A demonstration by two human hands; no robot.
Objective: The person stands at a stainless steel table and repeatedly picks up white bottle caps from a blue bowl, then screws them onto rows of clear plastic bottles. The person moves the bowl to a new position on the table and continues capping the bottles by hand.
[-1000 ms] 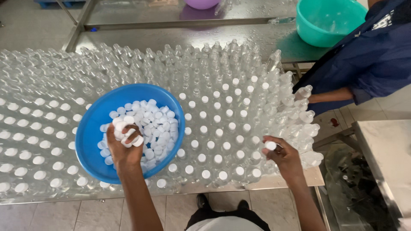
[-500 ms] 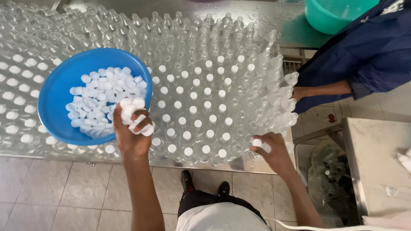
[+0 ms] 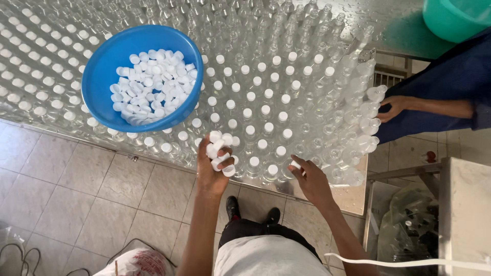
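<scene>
Left hand (image 3: 215, 166), lower centre of frame, is cupped around a heap of white caps (image 3: 221, 152); several sit proud of the fingers, barely held. Right hand (image 3: 311, 180), just right of it, pinches a single cap (image 3: 295, 164) between fingertips, right at the near-edge bottles (image 3: 266, 110).

Risks as I see them:
- Overfilled left hand: any tilt and the loose caps likely drop to the tiled floor (image 3: 76, 189), since the hand hangs past the table edge.
- Bottles are packed touching; a sideways nudge on an edge bottle could tip neighbours. Those at the right edge already lie tipped, near another person's hand (image 3: 393, 106).
- Blue bowl (image 3: 105, 71), upper left, rests on bottle tops, so it may slide if bumped.

Containers: bowl holds loose white caps, roughly a single pile in the middle. Near bottles are capped, far rows open. Teal tub (image 3: 450, 20), upper right, contents not visible.
</scene>
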